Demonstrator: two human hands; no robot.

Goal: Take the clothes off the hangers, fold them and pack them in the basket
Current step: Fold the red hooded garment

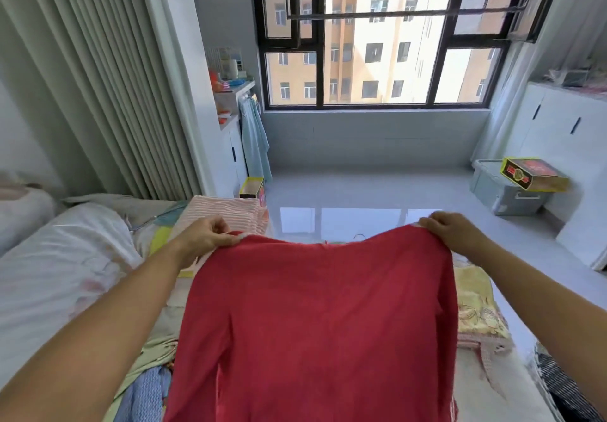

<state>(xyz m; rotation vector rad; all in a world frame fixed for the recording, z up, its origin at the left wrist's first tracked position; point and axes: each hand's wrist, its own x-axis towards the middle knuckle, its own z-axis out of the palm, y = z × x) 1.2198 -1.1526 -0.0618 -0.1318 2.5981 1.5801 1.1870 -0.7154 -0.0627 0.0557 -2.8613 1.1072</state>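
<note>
— Head view: what are the hands doing?

— Both are raised over the bed, holding a red top (315, 316) spread wide between them. The left hand (210, 236) pinches the top's far left corner, fingers curled in, with the cloth edge caught under the fingertips. The right hand (455, 232) grips the far right corner the same way, fingers bent over the edge.

— And the cloth itself?

— It hangs from those two corners toward the near side, sagging a little in the middle of its far edge, and fills the near centre of the view. Its lower part runs out of frame.

— What lies around it?

— To the far left, just beyond the left hand, a folded pink striped garment (226, 211) rests on the bed. To the right of the red top, under the right forearm, lies a yellow patterned piece (476, 310). A blue knit (147, 395) shows at the near left. A white quilt (65, 267) covers the left of the bed.

— Anything farther off?

— A grey lidded bin (502, 194) on the floor at the right, with a yellow and red box (533, 175) resting on it.
</note>
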